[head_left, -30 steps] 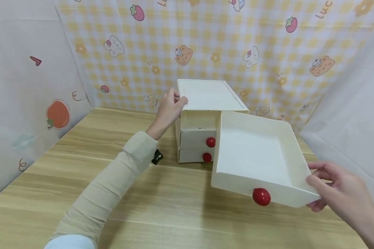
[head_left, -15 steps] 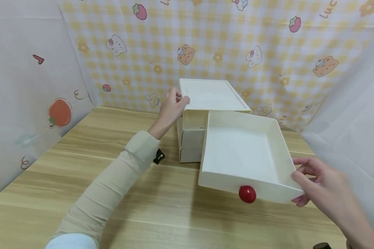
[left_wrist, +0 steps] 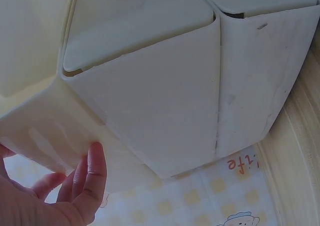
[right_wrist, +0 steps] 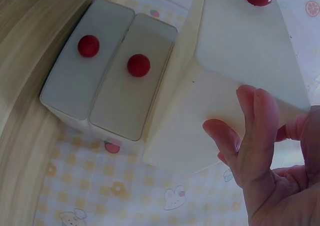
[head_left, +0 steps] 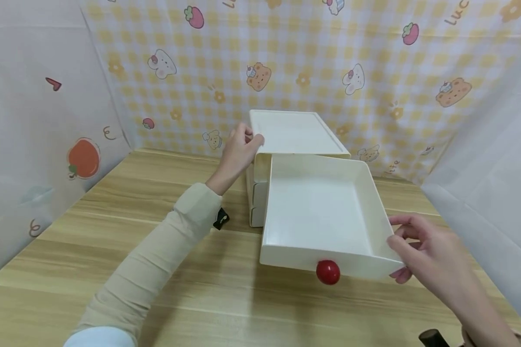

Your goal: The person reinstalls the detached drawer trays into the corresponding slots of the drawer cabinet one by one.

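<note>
A white drawer cabinet (head_left: 297,132) stands at the back middle of the table, its top compartment without a seated drawer. My left hand (head_left: 239,152) holds the cabinet's upper left edge; in the left wrist view its fingertips (left_wrist: 97,153) touch the side wall. My right hand (head_left: 425,246) pinches the right wall of a bare white drawer (head_left: 317,212) near its front corner. A red knob (head_left: 328,272) sits on that drawer's front. Its back edge meets the top opening; whether it is inside I cannot tell. It overhangs the cabinet's right side.
Two lower drawers with red knobs (right_wrist: 138,65) are pushed in, as the right wrist view shows. A small black object (head_left: 221,219) lies by my left wrist, and a dark cylindrical piece (head_left: 432,337) shows near my right. Patterned cloth (head_left: 304,58) hangs behind the wooden table (head_left: 191,299).
My right hand has carried the drawer leftward, more in line with the top opening; its front now covers the lower red knobs in the head view. My left hand stays on the cabinet.
</note>
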Tool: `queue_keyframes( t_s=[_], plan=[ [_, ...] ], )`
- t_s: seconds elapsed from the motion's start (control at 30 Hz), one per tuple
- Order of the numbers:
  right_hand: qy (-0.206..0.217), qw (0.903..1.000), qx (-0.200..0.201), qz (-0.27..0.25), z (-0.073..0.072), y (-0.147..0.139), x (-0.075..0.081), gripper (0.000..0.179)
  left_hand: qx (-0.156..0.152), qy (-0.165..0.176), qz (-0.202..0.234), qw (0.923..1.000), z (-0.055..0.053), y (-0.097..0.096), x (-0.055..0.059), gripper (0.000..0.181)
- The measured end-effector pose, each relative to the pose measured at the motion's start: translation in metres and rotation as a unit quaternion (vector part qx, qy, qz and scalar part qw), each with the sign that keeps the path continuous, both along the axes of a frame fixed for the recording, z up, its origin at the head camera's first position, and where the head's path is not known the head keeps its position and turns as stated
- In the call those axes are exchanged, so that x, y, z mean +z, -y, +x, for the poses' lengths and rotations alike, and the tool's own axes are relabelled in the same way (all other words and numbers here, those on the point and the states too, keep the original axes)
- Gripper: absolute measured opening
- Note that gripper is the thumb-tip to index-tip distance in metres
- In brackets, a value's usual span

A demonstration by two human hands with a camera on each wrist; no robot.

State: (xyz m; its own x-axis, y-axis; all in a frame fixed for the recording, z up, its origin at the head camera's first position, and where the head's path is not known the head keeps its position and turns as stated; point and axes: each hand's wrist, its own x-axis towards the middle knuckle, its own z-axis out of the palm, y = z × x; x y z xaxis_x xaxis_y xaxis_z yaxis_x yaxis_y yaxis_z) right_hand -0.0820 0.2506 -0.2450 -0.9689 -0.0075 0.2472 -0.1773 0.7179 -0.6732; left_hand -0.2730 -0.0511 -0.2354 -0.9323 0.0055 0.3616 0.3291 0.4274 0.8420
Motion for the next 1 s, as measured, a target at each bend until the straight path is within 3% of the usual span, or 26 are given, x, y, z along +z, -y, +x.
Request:
queue_keyframes(
  t_s=[0.73,1.0],
  plan=[
    [0.0,0.9996,0.021,0.017,-0.014,0.011,-0.001,0.032,-0.01,0.002,0.007,0.9999,-0.001,-0.001,0.0,0.023],
    [0.021,0.9987,0.045,0.006,-0.022,0.007,0.001,0.033,-0.006,0.005,0.003,1.0,-0.001,0.0,0.001,0.022]
  ],
)
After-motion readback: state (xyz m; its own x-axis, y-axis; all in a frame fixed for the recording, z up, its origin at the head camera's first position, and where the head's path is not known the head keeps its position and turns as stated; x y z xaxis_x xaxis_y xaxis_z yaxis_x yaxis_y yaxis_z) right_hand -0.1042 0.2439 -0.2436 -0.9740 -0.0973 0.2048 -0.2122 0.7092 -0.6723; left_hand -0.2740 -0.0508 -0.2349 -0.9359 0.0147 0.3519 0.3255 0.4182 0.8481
